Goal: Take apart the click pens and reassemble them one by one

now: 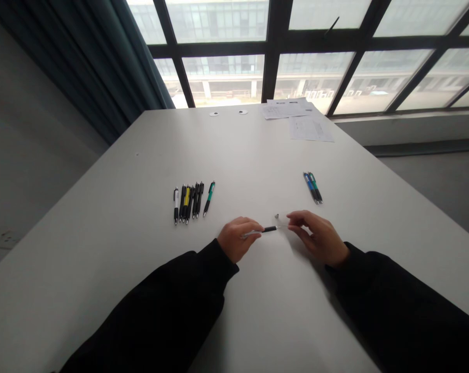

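Observation:
My left hand [238, 239] is closed round a pen [268, 229] with a black grip, its tip pointing right. My right hand [320, 237] pinches at the pen's thin tip end; what its fingertips hold is too small to make out. A tiny grey part [277, 215] lies on the white table [257, 155] just beyond the pen. Several pens [189, 202], black, yellow, white and green, lie in a row to the left. Two more pens [312, 187], blue and green, lie side by side to the right.
Sheets of paper [300, 119] lie at the table's far right by the window. Two small round discs [226, 112] sit at the far edge. A dark curtain [102, 67] hangs at the left.

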Demonstrator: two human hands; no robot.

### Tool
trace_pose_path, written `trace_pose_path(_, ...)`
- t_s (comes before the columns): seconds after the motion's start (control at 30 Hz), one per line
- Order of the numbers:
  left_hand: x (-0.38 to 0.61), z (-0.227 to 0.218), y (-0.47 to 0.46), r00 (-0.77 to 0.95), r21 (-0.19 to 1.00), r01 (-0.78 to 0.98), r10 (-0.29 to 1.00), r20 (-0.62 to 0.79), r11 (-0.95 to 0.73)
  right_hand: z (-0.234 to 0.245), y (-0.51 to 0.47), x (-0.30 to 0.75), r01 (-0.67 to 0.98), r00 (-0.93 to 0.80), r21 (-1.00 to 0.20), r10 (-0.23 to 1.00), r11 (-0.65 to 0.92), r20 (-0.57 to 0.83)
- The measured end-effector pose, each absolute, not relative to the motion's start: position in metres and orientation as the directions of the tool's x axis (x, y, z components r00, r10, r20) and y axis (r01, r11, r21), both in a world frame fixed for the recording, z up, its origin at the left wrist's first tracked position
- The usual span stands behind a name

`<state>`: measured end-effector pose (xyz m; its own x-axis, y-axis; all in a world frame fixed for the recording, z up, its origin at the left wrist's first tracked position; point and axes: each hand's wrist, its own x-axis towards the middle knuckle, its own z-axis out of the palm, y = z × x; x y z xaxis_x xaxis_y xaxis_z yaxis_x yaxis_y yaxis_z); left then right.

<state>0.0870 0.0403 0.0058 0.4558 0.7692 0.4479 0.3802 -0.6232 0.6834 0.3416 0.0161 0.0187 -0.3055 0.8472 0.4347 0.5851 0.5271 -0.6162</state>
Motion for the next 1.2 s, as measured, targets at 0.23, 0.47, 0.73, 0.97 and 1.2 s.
trace_pose_path(0.23,0.088,0.005,0.040,0.443,0.691,0.364,0.768,0.462,-0.625,0.017,0.018,0.342,0.557,-0.343,-0.608,0.823,0.566,0.452)
trace_pose_path(0.47,0.088,0.003,0.040,0.444,0.697,0.364,0.773,0.453,-0.618,0.014,0.019,0.341,0.561,-0.362,-0.588,0.812,0.582,0.458)
trace_pose_path(0.73,0.087,0.001,0.040,0.466,0.691,0.357,0.761,0.452,-0.629,0.015,0.016,0.340,0.559,-0.372,-0.606,0.824,0.567,0.428)
trace_pose_path(0.97,0.087,0.001,0.041,0.488,0.674,0.340,0.736,0.469,-0.655,0.021,0.014,0.336,0.551,-0.386,-0.609,0.821,0.571,0.420)
trace_pose_path(1.2,0.088,-0.002,0.040,0.541,0.659,0.303,0.693,0.476,-0.689,0.020,0.011,0.333,0.508,-0.395,-0.667,0.836,0.545,0.382)
